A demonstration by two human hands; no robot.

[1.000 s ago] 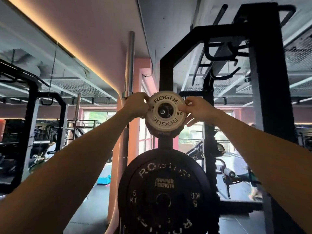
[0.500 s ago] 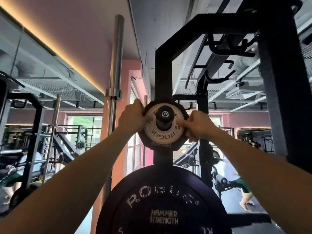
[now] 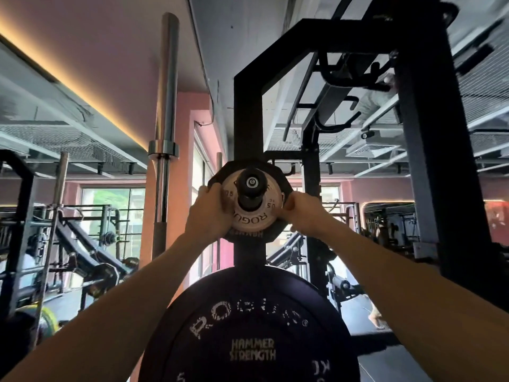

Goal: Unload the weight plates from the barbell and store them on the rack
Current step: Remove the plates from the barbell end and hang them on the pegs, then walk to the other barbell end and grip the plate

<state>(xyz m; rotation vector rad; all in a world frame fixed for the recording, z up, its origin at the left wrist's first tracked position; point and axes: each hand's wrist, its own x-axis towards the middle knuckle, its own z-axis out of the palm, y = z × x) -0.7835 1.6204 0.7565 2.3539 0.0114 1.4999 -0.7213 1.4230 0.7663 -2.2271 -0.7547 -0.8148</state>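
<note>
Your left hand (image 3: 208, 216) and right hand (image 3: 305, 215) both grip the small white plate (image 3: 252, 216), fingers curled round its 2 side edges. The plate is on the black peg (image 3: 252, 188) of the rack post (image 3: 248, 119), just in front of a dark plate (image 3: 271, 234) behind it, with the big black plate (image 3: 249, 334) hanging lower down.

I think your fingers could get pinched between the white plate and the dark one if you push it all the way back with them still wrapped round the rim. If you let go too soon, the plate might slip off the peg.

1 second ago the plate was only at the peg's tip. Now the peg pokes out through its hole, and you look up more.
</note>
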